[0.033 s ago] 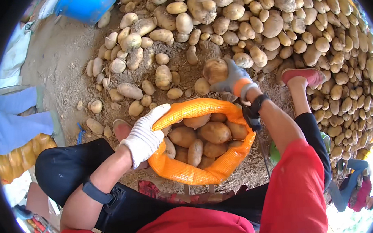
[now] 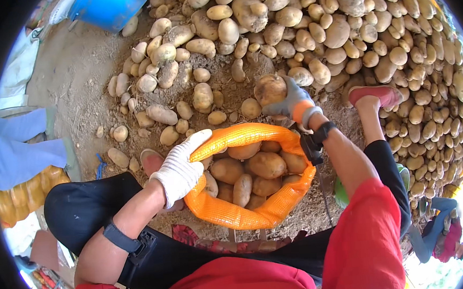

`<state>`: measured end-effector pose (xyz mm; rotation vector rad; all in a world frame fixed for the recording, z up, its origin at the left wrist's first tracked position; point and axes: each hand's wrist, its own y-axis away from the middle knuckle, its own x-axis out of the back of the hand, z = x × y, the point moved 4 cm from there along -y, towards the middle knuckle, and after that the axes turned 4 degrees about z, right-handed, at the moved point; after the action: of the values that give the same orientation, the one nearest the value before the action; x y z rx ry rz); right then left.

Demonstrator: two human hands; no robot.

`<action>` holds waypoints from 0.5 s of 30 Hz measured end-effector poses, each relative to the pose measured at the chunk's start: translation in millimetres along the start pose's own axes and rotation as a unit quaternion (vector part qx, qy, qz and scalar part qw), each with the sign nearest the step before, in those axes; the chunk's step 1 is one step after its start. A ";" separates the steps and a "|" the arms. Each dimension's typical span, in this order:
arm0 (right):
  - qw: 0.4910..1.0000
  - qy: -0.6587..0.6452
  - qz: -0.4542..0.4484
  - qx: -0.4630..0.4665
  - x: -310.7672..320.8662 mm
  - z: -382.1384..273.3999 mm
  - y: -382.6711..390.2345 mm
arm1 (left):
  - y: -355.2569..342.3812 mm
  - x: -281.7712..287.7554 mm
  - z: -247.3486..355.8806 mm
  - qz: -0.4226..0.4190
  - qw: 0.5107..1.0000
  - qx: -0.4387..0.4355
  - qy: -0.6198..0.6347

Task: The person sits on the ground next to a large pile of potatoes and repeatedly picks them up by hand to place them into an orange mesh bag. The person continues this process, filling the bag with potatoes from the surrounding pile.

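Note:
An orange mesh sack point(image 2: 230, 216) stands in front of me with its rolled rim spread wide. Inside lie several large potatoes point(image 2: 267, 165). My left hand point(image 2: 178, 172), in a white striped knit glove, is closed on the sack's left rim, thumb along the far side. Just beyond the far right rim, my right hand point(image 2: 292, 100), in a grey and orange glove, grips a big round potato point(image 2: 270, 89). Its fingers wrap the potato's right and near sides, and part of the grip is hidden from above.
A large potato heap point(image 2: 399, 79) fills the far and right side. Loose potatoes point(image 2: 161, 113) lie on the soil beyond the sack. A blue plastic container point(image 2: 108, 9) is at the far left, filled yellow sacks point(image 2: 31, 193) at the left. Another person point(image 2: 440, 232) is at the lower right.
My right hand and the potato in it have shifted very slightly to the right and nearer. My left hand stays on the sack's rim.

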<state>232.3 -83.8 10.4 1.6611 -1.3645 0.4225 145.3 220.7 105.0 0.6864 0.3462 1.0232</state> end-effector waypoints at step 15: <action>0.869 -0.437 0.182 0.144 157.6 -1.3 220.1 | -24.6 -0.3 -3.0 -0.010 0.991 -0.036 -0.130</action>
<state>85.4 -168.5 221.4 1.9320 -2.4058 0.0540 159.8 213.2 86.3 0.7392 0.0886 0.9104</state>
